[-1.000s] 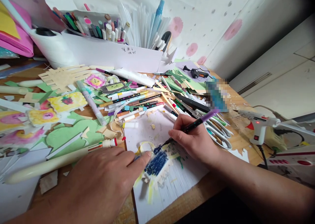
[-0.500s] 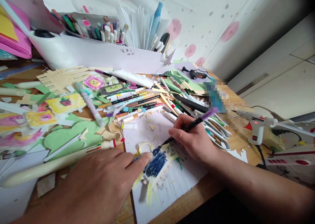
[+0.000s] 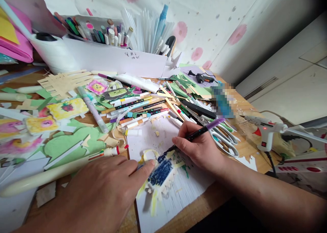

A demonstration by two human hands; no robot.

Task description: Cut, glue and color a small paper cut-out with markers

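A small paper cutout (image 3: 160, 171), coloured dark blue in the middle with pale yellow strips round its edge, lies on a white paper sheet (image 3: 176, 205). My left hand (image 3: 102, 185) reaches in from the lower left. Its index finger is stretched out with the tip resting on the cutout's left edge; the thumb and the undersides of the other fingers are hidden. A black marker pen (image 3: 198, 134) with a purple end is gripped in my right hand (image 3: 198, 147), closed round it. The pen's tip touches the upper part of the cutout, beside the dark blue patch.
Several markers (image 3: 143, 106) lie strewn behind the sheet. Scissors (image 3: 224, 141) rest by my right hand, and a glue gun (image 3: 268, 130) stands at the right. Green paper pieces (image 3: 76, 137) and painted cards (image 3: 67, 108) cover the left. A white pen box (image 3: 114, 55) stands behind.
The pen tip and my right hand have shifted very slightly left over the cutout. My left hand stays where it was.
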